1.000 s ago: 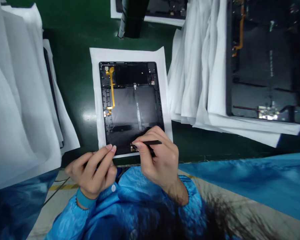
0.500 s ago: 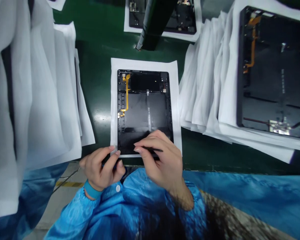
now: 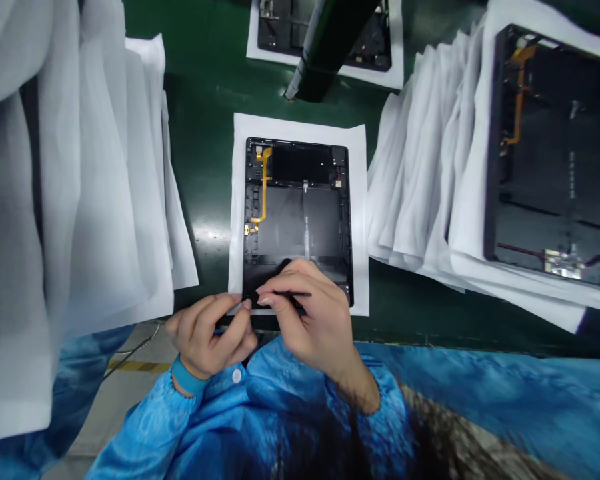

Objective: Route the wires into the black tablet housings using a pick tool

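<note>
An opened black tablet housing point(image 3: 283, 220) lies on a white foam sheet point(image 3: 361, 220) in front of me. A yellow-orange flex cable point(image 3: 265, 193) runs down its left side. My left hand point(image 3: 213, 333) has its curled fingers on the housing's lower-left corner, with the fingertips touching its edge. In my right hand point(image 3: 313, 313), a thin black stick-like tool point(image 3: 295, 294) is pinched between thumb and forefinger, low over the housing. Its working tip is hidden by the fingers, close beside the left fingertips.
White foam sheets point(image 3: 110, 187) stand in a row at the left. More sheets point(image 3: 415, 167) lean at the right, beside another opened tablet point(image 3: 545, 173). Behind a dark post point(image 3: 325, 60) lies a further tablet point(image 3: 280, 33). The green table point(image 3: 210, 167) ends near my body.
My right hand, with the black tool, has moved left along the housing's lower edge, closer to my left fingertips. The view has shifted slightly. My left hand stays at the corner.
</note>
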Motion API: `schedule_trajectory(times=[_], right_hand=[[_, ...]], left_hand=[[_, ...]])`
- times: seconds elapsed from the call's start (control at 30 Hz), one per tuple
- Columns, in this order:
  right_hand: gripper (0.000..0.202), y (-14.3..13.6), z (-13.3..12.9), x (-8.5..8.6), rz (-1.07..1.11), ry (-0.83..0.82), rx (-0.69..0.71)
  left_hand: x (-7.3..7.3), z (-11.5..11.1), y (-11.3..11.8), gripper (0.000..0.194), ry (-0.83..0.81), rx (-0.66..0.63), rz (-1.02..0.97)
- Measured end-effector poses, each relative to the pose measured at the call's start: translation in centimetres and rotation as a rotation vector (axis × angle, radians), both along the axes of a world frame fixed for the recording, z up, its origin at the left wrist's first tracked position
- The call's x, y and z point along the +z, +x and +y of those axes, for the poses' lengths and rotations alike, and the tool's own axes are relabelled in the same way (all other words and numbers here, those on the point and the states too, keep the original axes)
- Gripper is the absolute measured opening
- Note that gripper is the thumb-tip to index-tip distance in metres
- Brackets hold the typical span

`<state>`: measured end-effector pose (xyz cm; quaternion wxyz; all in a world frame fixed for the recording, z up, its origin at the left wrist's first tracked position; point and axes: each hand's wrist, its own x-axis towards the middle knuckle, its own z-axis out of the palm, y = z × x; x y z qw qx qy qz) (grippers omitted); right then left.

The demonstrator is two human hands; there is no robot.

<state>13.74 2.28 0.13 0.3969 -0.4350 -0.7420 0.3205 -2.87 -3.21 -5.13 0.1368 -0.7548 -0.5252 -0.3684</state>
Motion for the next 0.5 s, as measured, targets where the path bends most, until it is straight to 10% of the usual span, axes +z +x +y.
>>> schedule_trajectory(times=[0.5], right_hand=[[0.012,0.05,0.08,-0.17,0.015,-0.009,0.014]], left_hand=[[0.45,0.45,0.24,0.016,0.025,0.024,0.031]])
